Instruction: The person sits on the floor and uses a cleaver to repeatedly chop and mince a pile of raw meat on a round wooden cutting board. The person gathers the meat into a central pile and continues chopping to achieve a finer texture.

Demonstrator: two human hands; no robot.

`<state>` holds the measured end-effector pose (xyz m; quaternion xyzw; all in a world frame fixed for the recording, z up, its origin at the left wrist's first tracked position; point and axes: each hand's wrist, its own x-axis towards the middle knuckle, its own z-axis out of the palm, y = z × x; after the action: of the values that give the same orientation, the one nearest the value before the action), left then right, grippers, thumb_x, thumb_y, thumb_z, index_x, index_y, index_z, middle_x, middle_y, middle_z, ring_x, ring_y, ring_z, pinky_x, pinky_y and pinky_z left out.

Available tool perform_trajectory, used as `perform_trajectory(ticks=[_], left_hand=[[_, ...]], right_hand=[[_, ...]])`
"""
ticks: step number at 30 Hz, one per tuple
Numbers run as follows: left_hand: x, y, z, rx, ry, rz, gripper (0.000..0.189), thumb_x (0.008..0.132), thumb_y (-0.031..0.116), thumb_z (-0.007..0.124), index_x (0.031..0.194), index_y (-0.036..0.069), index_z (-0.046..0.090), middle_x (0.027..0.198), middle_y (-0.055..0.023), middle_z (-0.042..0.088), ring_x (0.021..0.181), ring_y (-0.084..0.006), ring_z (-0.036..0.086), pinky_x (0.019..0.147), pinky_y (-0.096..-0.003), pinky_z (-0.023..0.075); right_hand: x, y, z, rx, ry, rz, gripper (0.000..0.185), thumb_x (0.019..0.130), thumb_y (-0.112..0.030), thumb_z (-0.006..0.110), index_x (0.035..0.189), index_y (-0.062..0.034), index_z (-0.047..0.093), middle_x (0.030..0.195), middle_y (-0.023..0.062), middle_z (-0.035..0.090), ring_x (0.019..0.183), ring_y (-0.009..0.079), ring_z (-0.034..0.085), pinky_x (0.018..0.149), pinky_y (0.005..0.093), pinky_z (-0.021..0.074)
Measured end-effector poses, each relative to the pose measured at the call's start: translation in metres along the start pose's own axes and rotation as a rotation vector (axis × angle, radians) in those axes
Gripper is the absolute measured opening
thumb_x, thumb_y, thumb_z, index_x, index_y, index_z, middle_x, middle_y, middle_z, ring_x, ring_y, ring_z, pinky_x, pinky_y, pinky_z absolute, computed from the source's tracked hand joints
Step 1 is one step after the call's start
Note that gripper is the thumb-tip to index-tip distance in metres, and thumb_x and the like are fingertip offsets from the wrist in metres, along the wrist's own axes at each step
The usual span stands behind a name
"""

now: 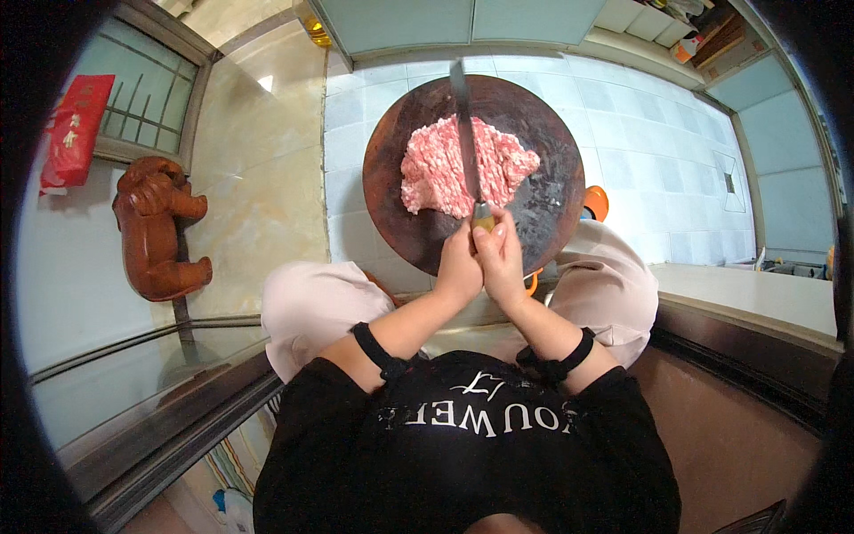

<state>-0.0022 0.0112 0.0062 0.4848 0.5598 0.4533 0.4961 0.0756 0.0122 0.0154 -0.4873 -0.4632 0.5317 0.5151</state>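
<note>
Before me, a mass of minced raw meat point(434, 167) lies spread on a round, dark wooden chopping block point(427, 247). Both my hands are closed around the handle of a cleaver point(469, 153), which has a metal collar and a wooden grip. Its blade is seen nearly edge-on, pointing away from me over the meat and past its far side. Whether the edge touches the meat, I cannot tell. My left hand point(462, 257) wraps the lower handle, partly behind my right hand point(499, 250), whose thumb rests along the grip.
The block stands between my knees above a pale tiled floor point(640, 167). An orange plastic thing point(596, 203) is beside its right edge. At left sits a carved brown wooden animal figure point(157, 230) near a red packet point(79, 130) bearing writing. Cabinets point(400, 27) line the far side.
</note>
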Motion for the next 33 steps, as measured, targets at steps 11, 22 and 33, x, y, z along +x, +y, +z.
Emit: perform_trajectory(ticks=[11,22,33], left_hand=[[0.007,-0.008,-0.023,-0.066,-0.054,-0.235,0.032,0.086,0.032,0.053,0.088,0.001,0.053,0.071,-0.0038,0.057,0.066,-0.0101,0.052,0.06,-0.0272,0.0426],[0.003,-0.003,-0.034,-0.132,-0.035,-0.221,0.029,0.086,0.029,0.053,0.088,0.001,0.054,0.072,-0.0053,0.058,0.066,-0.0101,0.052,0.059,-0.0279,0.0432],[0.0,-0.004,-0.034,-0.159,-0.002,-0.148,0.029,0.085,0.03,0.055,0.089,0.002,0.054,0.072,-0.003,0.056,0.066,-0.0103,0.05,0.06,-0.0266,0.0418]], right_hand=[[-0.001,0.004,0.025,-0.238,0.057,0.106,0.038,0.081,-0.025,0.053,0.107,0.0007,0.042,0.082,0.0216,0.057,0.076,0.0335,0.059,0.068,0.037,0.0452],[-0.003,0.004,0.035,-0.223,0.042,0.077,0.035,0.082,-0.02,0.051,0.109,-0.001,0.04,0.078,0.0193,0.056,0.074,0.0279,0.059,0.066,0.036,0.045],[-0.004,0.007,0.037,-0.229,0.04,0.142,0.036,0.081,-0.023,0.051,0.106,0.0005,0.042,0.08,0.0229,0.057,0.075,0.034,0.058,0.068,0.039,0.0448]])
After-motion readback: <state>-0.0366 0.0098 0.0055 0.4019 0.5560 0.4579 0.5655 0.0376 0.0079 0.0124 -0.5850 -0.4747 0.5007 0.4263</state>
